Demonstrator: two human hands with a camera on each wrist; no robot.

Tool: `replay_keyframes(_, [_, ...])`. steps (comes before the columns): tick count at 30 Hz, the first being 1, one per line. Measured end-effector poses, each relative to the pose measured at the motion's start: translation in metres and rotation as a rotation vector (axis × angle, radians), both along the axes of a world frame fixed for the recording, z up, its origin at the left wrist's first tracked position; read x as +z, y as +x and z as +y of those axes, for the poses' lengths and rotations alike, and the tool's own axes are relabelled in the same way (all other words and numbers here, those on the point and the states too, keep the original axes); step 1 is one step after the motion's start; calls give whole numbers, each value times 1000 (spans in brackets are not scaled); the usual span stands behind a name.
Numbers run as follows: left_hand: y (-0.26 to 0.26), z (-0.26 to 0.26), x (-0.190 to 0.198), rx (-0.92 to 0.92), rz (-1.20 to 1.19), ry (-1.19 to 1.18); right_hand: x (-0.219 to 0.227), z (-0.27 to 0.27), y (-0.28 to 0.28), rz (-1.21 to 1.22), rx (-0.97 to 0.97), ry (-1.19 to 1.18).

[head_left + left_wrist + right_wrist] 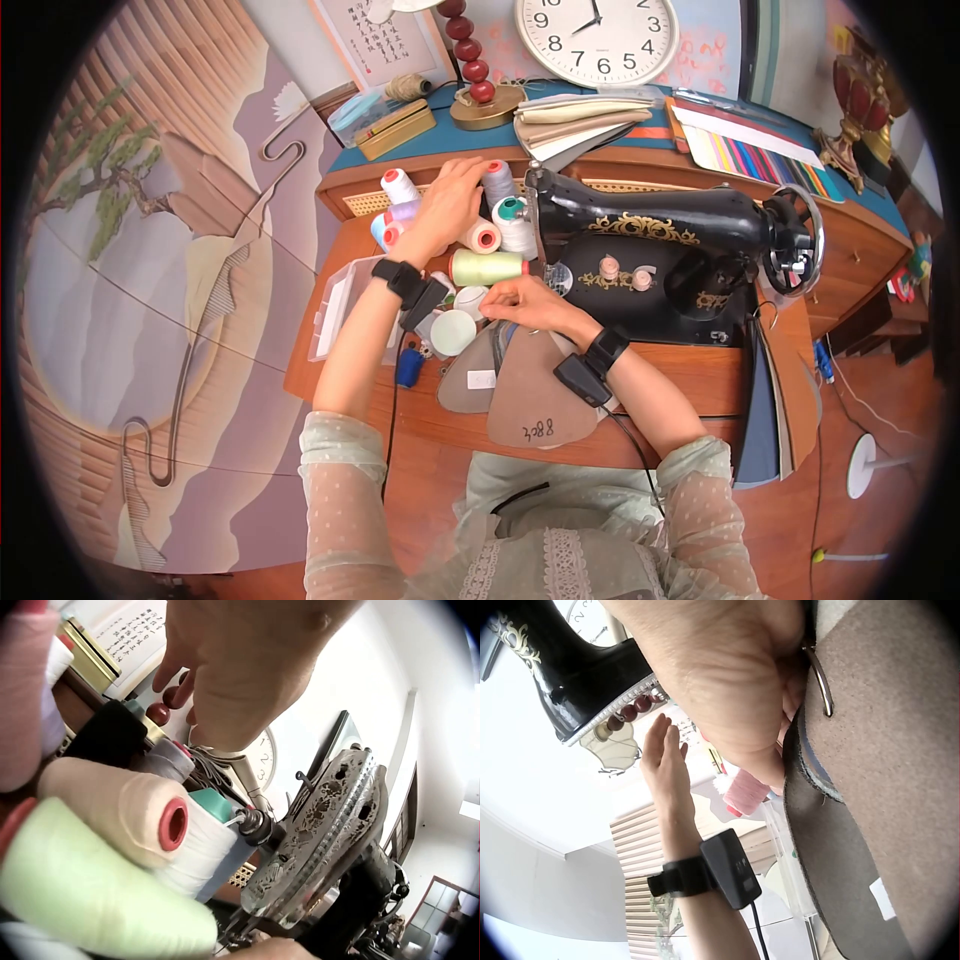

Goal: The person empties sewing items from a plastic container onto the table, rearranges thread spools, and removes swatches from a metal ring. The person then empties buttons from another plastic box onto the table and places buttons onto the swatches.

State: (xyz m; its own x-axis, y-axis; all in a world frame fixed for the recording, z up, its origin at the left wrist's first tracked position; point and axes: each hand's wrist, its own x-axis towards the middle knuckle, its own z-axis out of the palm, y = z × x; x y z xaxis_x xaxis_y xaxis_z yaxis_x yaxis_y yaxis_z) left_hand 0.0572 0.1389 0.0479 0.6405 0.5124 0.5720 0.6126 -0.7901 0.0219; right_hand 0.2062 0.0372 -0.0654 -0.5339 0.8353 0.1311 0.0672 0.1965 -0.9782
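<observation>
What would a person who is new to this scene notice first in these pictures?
The black sewing machine with gold ornament stands at the middle of the wooden table. Left of it lies a cluster of thread cones, over which the left hand reaches. The right hand rests on brown fabric swatches at the front edge.

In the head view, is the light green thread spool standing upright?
No, the light green thread spool lies on its side on the table, just to the left of the black sewing machine.
</observation>
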Motion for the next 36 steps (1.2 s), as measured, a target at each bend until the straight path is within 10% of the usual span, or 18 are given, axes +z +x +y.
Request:
replay_keyframes(23, [5, -1, 0, 153, 216, -117, 7, -4, 3, -86, -35, 29])
replay_keyframes(36, [7, -55, 31, 206, -64, -71, 2, -2, 2, -25, -26, 44])
